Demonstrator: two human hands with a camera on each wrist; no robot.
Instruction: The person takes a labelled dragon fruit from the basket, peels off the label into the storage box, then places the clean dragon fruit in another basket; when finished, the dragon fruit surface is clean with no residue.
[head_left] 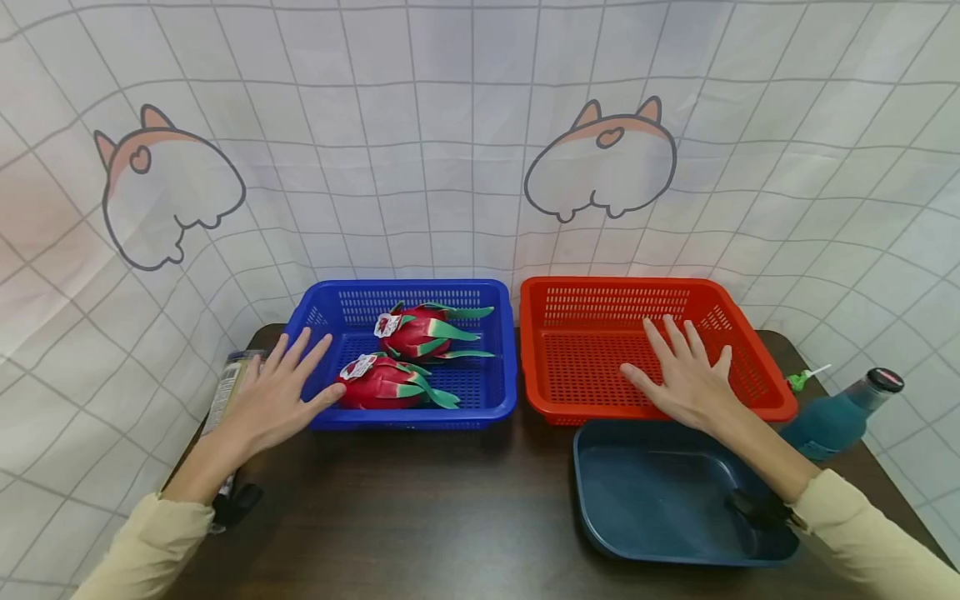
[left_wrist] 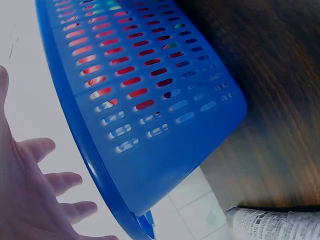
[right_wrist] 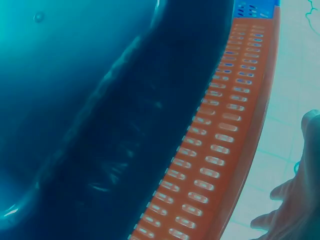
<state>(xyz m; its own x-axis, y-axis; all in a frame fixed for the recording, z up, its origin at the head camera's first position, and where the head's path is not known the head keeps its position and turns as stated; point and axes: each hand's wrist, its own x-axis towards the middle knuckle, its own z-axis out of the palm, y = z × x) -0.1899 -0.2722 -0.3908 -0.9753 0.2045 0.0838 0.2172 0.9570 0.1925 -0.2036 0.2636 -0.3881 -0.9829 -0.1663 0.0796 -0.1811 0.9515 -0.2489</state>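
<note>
My left hand [head_left: 273, 404] is spread flat with fingers apart, holding nothing, at the left edge of the blue basket [head_left: 408, 421]. In that basket lie two dragon fruits, one farther back [head_left: 412, 337] and one nearer the front [head_left: 375, 387], both red with green-tipped scales and a white label. My right hand [head_left: 686, 383], also spread with nothing in it, hovers over the red basket [head_left: 585, 350], which has nothing inside. In the left wrist view, the left fingers [left_wrist: 65, 182] are straight beside the blue basket's slotted wall [left_wrist: 165, 150]. The right hand [right_wrist: 295, 195] appears partly at the right wrist view's edge.
A dark blue tray [head_left: 660, 500] sits in front of the red basket, under my right forearm. At the right stand a bottle of blue liquid [head_left: 832, 421] and a small green item with a white stick [head_left: 802, 379]. A labelled container [head_left: 225, 387] is partly hidden behind my left arm.
</note>
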